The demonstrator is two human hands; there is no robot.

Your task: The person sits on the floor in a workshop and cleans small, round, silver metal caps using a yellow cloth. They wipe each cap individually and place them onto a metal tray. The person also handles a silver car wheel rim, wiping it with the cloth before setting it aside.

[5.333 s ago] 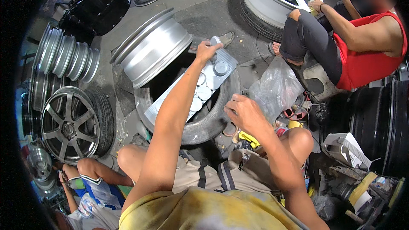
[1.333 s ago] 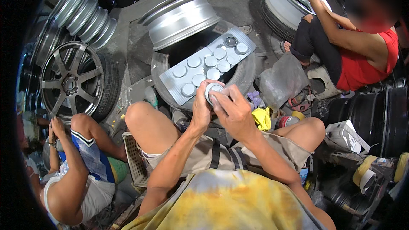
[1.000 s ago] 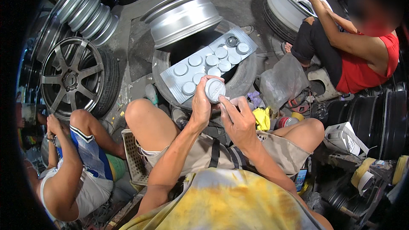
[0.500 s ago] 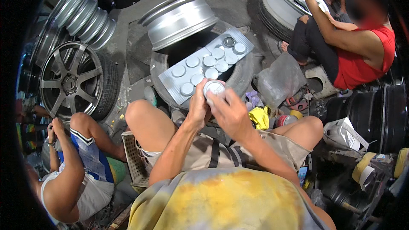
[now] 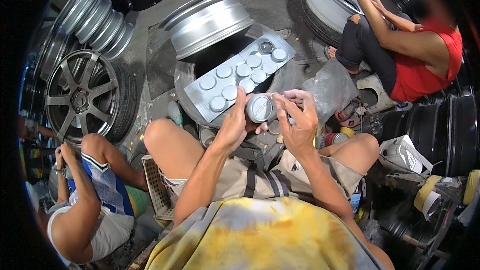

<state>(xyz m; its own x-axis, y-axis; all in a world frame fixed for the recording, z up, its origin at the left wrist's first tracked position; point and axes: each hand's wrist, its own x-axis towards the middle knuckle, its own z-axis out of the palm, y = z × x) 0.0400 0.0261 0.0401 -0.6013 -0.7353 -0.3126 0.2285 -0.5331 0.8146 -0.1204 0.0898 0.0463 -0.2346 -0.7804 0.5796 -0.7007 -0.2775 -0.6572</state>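
My left hand point(image 5: 234, 125) holds a round silver-grey cap point(image 5: 260, 108) with raised lettering on its face, thumb along its side and fingers curled underneath. My right hand point(image 5: 297, 120) is just beside the cap's right edge, fingers curled, with a small pale bit at the fingertips that I cannot make out. Beyond them, a silver board point(image 5: 200, 93) carrying several similar caps lies across a tire point(image 5: 182, 87), one darker ring-shaped piece point(image 5: 266, 47) at its far right. A bare silver rim point(image 5: 205, 30) leans over the tire's back.
A co-worker in red point(image 5: 425, 70) sits right by a white wheel point(image 5: 325, 5); another point(image 5: 85, 225) sits left near a dark spoked wheel point(image 5: 67, 97). Stacked rims point(image 5: 95, 25), a plastic bag point(image 5: 332, 87), a crate point(image 5: 155, 185) and black rims point(image 5: 435, 130) surround me.
My left hand brought a cap from the board toward my lap. My right hand worked over its face and has now moved to its right edge. The co-worker's hands shifted on the white wheel.
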